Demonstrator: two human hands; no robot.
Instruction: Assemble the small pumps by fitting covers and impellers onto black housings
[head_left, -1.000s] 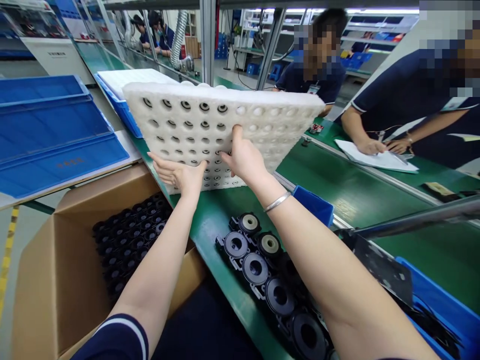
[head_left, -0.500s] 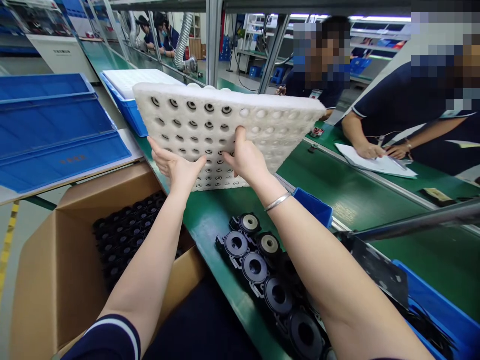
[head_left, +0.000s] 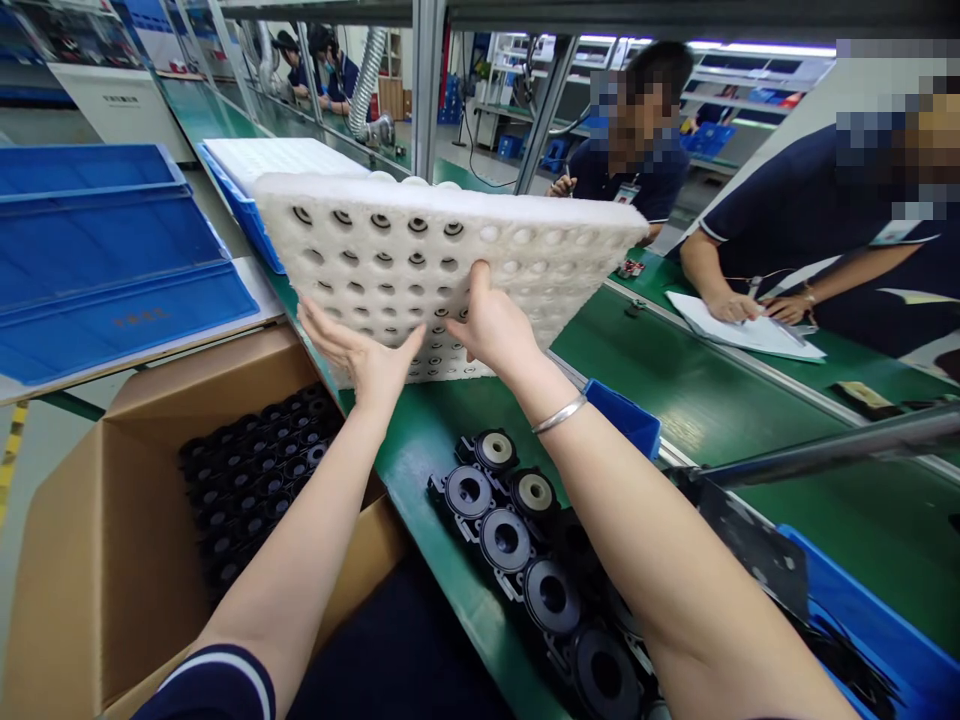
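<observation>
A white foam tray with several rows of round holes stands tilted up on its near edge on the green table. Both my hands grip its near edge. My left hand presses flat under the lower left part. Further right, my right hand has its fingers on the tray's face and a silver bracelet on its wrist. Some holes hold small dark rings. Below my right arm lie several black round parts in a row.
An open cardboard box of black parts sits at my lower left. Blue bins are stacked at left, another blue bin at lower right. Two people in dark shirts stand across the table beside a sheet of paper.
The tray stays tilted in my hands with only slight shifts. My left hand slid a little along its lower edge.
</observation>
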